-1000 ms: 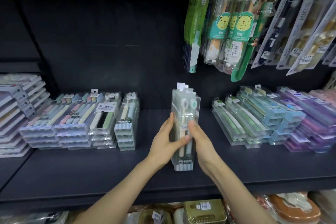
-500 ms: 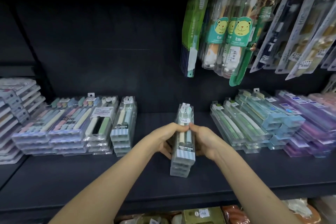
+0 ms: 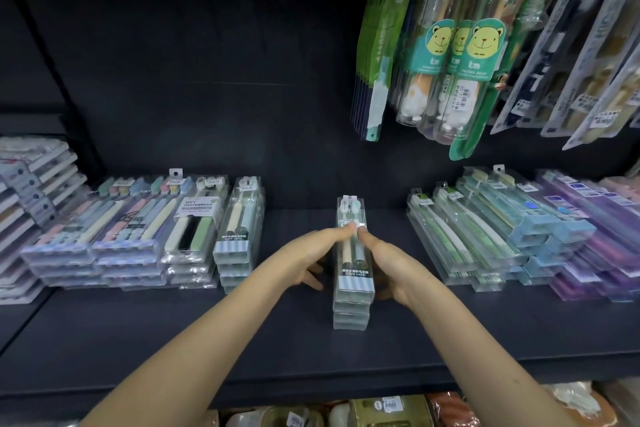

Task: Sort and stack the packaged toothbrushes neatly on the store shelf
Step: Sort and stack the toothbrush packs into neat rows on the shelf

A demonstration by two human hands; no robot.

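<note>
A small stack of clear toothbrush packs with striped labels lies flat in the middle of the dark shelf. My left hand grips its left side, fingertips on the top pack. From the other side my right hand grips the stack, its fingertips meeting the left ones on top. A matching stack lies further left, beside stacks of pastel multi-packs.
Green, blue and purple toothbrush packs are stacked to the right. Hanging toothbrush packs with bear labels dangle above right. White flat packs are piled at the far left. A lower shelf with goods shows below.
The packs stood upright in both hands a second ago; they now lie flat on the shelf as a stack. Both hands have shifted to its sides and top.
</note>
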